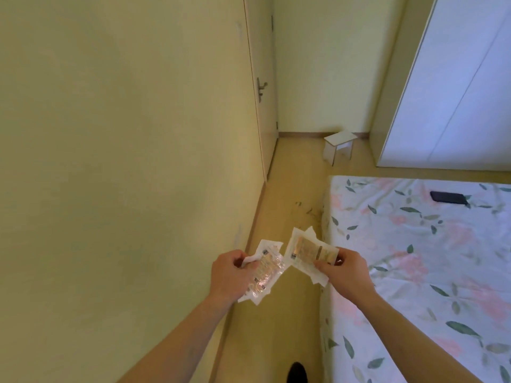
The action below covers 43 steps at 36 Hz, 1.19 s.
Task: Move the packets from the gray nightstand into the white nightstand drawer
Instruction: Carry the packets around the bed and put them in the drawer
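Observation:
My left hand (231, 275) grips a small stack of clear plastic packets (266, 268) with white edges and yellowish contents. My right hand (345, 272) grips a second stack of similar packets (307, 251), fanned out, with a printed label facing up. Both hands are held in front of me above the floor strip between the wall and the bed. The two stacks are close together, and whether they touch I cannot tell. No nightstand is in view.
A bed with a floral sheet (414, 258) fills the right side, with a dark phone (448, 197) lying on it. A pale wall runs along the left, with a closed door (262, 92) farther on. A small white stool (339, 146) stands ahead, a white wardrobe (456, 92) beyond.

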Tool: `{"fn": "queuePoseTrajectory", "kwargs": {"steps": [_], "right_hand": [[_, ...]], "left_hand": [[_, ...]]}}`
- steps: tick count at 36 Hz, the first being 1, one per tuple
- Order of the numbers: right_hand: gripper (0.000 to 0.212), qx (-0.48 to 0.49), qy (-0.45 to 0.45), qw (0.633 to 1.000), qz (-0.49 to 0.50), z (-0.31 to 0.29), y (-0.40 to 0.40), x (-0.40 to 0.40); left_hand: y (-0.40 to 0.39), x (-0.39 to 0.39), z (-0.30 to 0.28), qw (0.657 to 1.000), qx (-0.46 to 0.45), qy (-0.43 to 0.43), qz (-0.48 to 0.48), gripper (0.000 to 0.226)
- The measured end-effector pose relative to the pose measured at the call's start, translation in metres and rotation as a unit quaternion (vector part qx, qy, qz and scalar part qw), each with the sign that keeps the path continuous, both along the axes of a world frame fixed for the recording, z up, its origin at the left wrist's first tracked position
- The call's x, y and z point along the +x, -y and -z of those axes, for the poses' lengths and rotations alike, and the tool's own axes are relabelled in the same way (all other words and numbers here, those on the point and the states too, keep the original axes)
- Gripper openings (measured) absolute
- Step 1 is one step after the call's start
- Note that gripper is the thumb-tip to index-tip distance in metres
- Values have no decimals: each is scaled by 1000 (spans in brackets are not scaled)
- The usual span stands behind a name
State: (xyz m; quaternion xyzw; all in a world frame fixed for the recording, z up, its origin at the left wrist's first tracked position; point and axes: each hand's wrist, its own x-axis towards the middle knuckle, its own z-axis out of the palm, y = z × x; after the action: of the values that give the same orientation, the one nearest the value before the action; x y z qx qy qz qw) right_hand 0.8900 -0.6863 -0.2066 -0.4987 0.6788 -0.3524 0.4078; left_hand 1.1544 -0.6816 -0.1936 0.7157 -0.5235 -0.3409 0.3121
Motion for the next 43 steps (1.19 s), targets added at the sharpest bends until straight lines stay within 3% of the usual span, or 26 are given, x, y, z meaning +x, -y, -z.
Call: {"fn": "queuePoseTrajectory", "kwargs": {"steps": [12,26,35,43], "right_hand": [[23,-6,18,999,37,-25,196,-55],[13,4,5,993,118,-22,445,-86],[23,5,9,981,194,-25,583,-128],[10,25,17,968,248,-15,719,-184]], "left_hand": [[229,-51,-26,999,-23,-1,42,14],[513,-90,-4,993,-17,-41,111,18],[702,-142,-1,983,-2,-43,178,8],[861,-204,1,969,-5,-63,238,14]]}}
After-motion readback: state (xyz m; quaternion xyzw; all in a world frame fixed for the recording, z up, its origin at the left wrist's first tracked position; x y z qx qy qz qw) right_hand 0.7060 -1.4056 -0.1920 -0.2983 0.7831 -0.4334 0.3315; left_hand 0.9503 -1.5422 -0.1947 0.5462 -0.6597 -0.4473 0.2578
